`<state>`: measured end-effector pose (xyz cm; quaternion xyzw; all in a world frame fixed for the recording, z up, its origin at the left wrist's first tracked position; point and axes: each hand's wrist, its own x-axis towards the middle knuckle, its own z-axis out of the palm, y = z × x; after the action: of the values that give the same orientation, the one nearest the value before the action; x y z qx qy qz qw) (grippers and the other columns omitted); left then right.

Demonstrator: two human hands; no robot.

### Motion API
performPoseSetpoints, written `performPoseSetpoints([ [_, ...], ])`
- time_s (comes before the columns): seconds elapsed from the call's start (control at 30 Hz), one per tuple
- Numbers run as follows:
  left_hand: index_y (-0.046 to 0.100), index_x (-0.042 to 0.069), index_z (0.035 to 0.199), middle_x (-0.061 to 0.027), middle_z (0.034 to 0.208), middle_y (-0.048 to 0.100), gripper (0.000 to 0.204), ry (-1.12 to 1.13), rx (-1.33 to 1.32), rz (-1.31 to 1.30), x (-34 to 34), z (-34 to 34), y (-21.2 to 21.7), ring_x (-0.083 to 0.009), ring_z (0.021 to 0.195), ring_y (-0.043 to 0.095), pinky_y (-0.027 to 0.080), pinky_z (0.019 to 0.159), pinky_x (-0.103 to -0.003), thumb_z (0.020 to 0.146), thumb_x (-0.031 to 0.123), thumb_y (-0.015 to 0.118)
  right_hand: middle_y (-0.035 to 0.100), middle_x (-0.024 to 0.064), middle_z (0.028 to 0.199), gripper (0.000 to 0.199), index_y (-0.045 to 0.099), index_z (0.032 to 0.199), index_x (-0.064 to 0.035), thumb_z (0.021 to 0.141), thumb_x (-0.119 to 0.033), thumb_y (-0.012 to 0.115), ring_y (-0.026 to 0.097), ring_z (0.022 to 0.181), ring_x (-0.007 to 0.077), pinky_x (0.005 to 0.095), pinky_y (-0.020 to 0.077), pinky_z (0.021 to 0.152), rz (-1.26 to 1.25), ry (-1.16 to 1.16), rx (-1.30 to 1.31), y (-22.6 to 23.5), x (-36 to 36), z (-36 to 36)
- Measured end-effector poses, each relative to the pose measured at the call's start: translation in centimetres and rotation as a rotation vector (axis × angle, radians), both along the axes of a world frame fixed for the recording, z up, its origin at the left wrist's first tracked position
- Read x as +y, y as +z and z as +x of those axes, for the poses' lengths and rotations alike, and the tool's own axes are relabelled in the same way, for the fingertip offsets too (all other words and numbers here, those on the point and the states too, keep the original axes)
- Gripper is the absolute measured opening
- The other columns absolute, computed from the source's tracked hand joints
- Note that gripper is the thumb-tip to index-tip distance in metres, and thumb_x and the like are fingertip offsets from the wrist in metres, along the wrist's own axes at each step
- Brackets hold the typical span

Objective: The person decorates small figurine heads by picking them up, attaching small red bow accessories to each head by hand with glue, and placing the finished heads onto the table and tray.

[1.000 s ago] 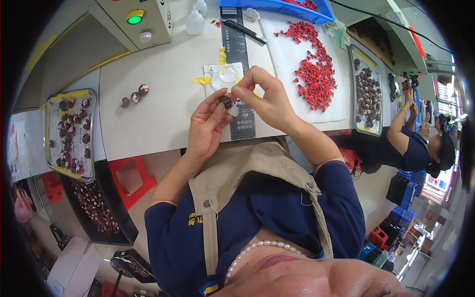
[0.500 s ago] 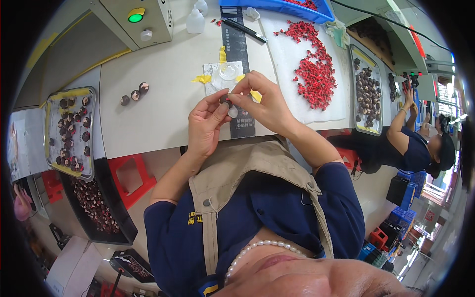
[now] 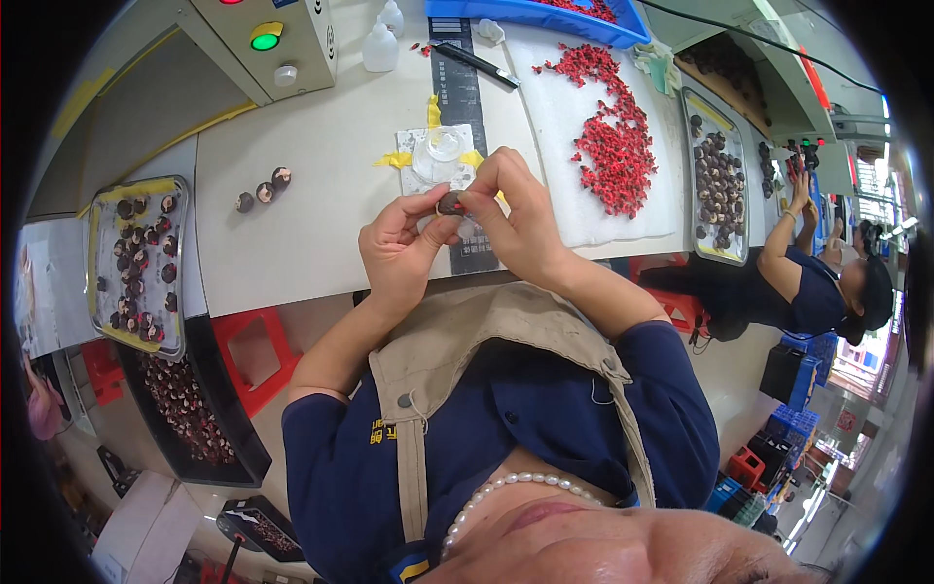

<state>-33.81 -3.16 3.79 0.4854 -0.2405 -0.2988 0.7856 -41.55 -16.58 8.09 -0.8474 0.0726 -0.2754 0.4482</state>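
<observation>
Between the fingertips of both hands is a small dark-brown ball (image 3: 449, 203). My left hand (image 3: 401, 238) pinches it from the left with thumb and fingers. My right hand (image 3: 520, 219) closes on its right side, and a speck of red shows by those fingertips. Just beyond them sits a clear round dish (image 3: 440, 151) on a white square plate (image 3: 413, 175) fixed with yellow tape. Three similar balls (image 3: 266, 192) with pale patches lie on the table to the left. Small red pieces (image 3: 618, 156) are heaped on a white sheet (image 3: 555, 200) at the right.
Metal trays of brown balls stand left (image 3: 180, 292) and right (image 3: 697, 175). A black pen-like tool (image 3: 477, 65), a white bottle (image 3: 381, 49) and a blue bin (image 3: 637, 24) sit at the back. A machine box (image 3: 292, 58) stands back left. A co-worker (image 3: 812, 282) is at the right.
Both hands have shifted slightly, and the ball is turned, showing more of its brown side. The pale round spot beneath my left fingers is now mostly hidden. The view has moved slightly.
</observation>
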Motion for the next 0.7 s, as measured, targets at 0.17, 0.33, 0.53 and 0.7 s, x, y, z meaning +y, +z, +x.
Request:
performPoseSetpoints([
  [0.17,0.059,-0.006,0.112,-0.0113,0.098,0.065,0.028,0.004,-0.076,-0.013,-0.3,0.2,0.2,-0.0109,0.078,0.062,0.054,0.069,-0.024,0.084,-0.003,0.063,0.044,0.0106,0.072,0.015,0.046,0.076,-0.0007,0.078,0.003,0.061,0.044,0.070,0.0260,0.0335,0.0370,0.061,0.051,-0.016,-0.021,-0.5,0.2,0.0],
  [0.33,0.059,-0.006,0.111,-0.0108,0.097,0.065,0.028,0.002,-0.110,-0.012,-0.4,0.2,0.2,-0.0103,0.079,0.061,0.053,0.069,-0.023,0.084,-0.004,0.063,0.044,0.0101,0.071,0.015,0.046,0.076,-0.0009,0.078,0.003,0.060,0.044,0.070,0.0256,0.0333,0.0371,0.061,0.058,-0.035,-0.031,-0.8,0.3,0.0],
  [0.53,0.051,0.000,0.122,-0.0104,0.110,0.061,0.033,-0.258,0.516,-0.162,-1.8,0.6,-0.6,-0.0169,0.098,0.061,0.052,0.081,-0.032,0.093,0.017,0.055,0.049,0.0091,0.087,0.018,0.054,0.085,-0.0030,0.075,-0.004,0.068,0.047,0.085,0.0237,0.0313,0.0395,0.076,0.046,-0.076,-0.045,-1.0,-0.2,-0.1],
  [0.7,0.049,0.002,0.123,-0.0111,0.108,0.061,0.043,-0.490,0.674,-0.175,-2.0,0.8,0.3,-0.0185,0.101,0.058,0.047,0.084,-0.033,0.093,0.032,0.053,0.050,0.0088,0.100,0.040,0.060,0.094,-0.0076,0.059,-0.010,0.080,0.045,0.100,0.0256,0.0354,0.0390,0.087,-0.139,-0.173,-0.062,-1.5,-0.7,-0.9],
])
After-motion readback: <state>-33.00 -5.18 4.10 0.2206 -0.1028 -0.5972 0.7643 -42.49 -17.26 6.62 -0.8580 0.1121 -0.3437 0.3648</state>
